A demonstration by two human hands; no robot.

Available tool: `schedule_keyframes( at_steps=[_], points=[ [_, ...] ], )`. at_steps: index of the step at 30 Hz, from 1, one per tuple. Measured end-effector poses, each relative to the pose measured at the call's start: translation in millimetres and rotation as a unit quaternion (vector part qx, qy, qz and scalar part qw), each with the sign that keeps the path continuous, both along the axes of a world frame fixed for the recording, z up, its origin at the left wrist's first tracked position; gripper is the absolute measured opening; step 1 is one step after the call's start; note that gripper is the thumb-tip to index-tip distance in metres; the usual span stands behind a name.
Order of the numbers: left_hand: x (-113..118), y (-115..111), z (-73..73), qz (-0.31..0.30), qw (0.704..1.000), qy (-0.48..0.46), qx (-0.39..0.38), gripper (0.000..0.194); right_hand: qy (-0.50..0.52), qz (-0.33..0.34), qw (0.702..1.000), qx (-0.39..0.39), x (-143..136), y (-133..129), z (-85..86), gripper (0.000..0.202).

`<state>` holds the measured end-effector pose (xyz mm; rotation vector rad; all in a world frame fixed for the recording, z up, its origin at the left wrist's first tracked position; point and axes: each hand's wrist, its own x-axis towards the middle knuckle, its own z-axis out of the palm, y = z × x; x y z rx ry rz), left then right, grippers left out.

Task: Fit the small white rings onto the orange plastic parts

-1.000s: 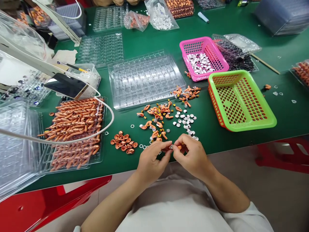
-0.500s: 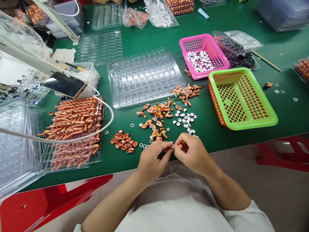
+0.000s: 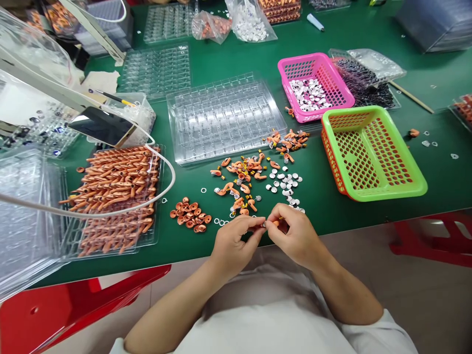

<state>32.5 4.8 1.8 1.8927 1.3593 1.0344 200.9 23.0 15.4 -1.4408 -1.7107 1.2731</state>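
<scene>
Both hands meet at the table's front edge, fingertips nearly touching. My right hand (image 3: 295, 235) is closed on an orange part (image 3: 276, 223), mostly hidden by the fingers. Thumb and forefinger of my left hand (image 3: 234, 242) pinch at a tiny piece beside it, too small to make out. Beyond the hands lie loose orange curved parts (image 3: 253, 166) with yellow bits, and white round caps (image 3: 285, 182). Copper-coloured cups (image 3: 190, 215) are heaped to the left, with a few pale rings (image 3: 221, 222) near my left hand.
A clear tray (image 3: 224, 118) lies behind the loose parts. Pink (image 3: 317, 115) and green (image 3: 387, 192) baskets stand at right. On the left are a tray of copper-coloured parts (image 3: 118, 191), a phone (image 3: 101, 126) and a white cable (image 3: 174, 174). A red stool (image 3: 47, 319) stands below.
The view has shifted slightly, so the table items appear a little further right. The hands keep nearly the same pose, fingertips together.
</scene>
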Motion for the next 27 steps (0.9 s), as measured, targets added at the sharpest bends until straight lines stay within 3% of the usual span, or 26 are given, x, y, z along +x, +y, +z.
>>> schedule_keyframes(
  at_steps=[8, 15, 20, 27],
  points=[
    [-3.6, -1.6, 2.2, 0.020, 0.988, -0.082, -0.127, 0.013, 0.053, -0.020, 0.997, -0.043, 0.7, -2.3, -0.4, 0.007],
    [-7.7, -3.2, 7.7, -0.006, 0.965, -0.159, -0.209, 0.013, 0.076, 0.014, 0.995, -0.069, 4.5, -3.5, 4.5, 0.013],
    [-8.7, -7.5, 11.3, -0.009, 0.968, -0.159, -0.195, 0.013, 0.083, 0.035, 0.995, -0.043, 0.7, -5.6, 8.2, 0.012],
    [-9.9, -9.0, 8.5, 0.013, 0.967, -0.153, -0.203, 0.011, 0.024, 0.046, 0.997, 0.056, -7.0, -5.9, 2.7, 0.011]
  ],
)
